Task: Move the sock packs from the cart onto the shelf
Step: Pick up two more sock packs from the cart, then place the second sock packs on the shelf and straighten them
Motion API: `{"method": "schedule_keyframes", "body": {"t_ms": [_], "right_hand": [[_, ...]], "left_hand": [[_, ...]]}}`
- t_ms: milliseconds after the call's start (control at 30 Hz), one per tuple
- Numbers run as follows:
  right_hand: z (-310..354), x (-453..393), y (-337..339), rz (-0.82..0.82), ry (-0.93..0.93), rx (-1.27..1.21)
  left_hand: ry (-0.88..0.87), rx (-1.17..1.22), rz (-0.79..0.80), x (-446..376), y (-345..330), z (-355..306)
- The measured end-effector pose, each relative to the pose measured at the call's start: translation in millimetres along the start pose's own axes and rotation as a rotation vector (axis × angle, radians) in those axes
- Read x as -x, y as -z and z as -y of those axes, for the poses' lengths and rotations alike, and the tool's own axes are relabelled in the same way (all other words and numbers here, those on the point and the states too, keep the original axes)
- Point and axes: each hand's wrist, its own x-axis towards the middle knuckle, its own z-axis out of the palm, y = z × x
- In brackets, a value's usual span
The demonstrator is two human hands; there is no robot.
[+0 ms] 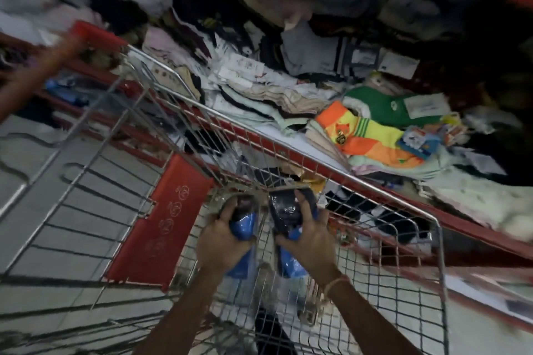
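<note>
Above the wire cart (pixel 398 285), left hand (pixel 222 242) and right hand (pixel 308 242) each grip a dark-and-blue sock pack, left pack (pixel 245 222), right pack (pixel 288 210); long axes pointing toward the cluttered shelf (pixel 291 141).

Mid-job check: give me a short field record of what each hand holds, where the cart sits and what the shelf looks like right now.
left hand: closed around a blue sock pack, over the cart basket
right hand: closed around a dark sock pack, blue end toward the wrist
cart: wire basket, red child-seat flap, parked against the shelf edge
shelf: crowded with folded socks; orange and yellow pair and green pair near the front
image quality: blurred, labels unreadable
</note>
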Motion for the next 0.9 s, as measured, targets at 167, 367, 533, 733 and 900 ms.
{"method": "schedule_keyframes", "body": {"t_ms": [167,367,533,733,900], "right_hand": [[38,24,61,-0.155,0.096,-0.063],[74,50,131,-0.403,0.238,-0.122],[101,66,195,-0.587,0.301,-0.109],[128,73,268,-0.82,0.406,-0.184],[151,65,326,-1.003,0.479,-0.24]], "left_hand": [[-0.125,-0.018,-0.139,20,60,-45],[-0.328,0.088,-0.291,35,114,-94],[-0.471,0.135,-0.437,40,160,-142],[-0.639,0.23,-0.616,43,216,-213],[-0.774,0.309,-0.727,46,258,-277]]}}
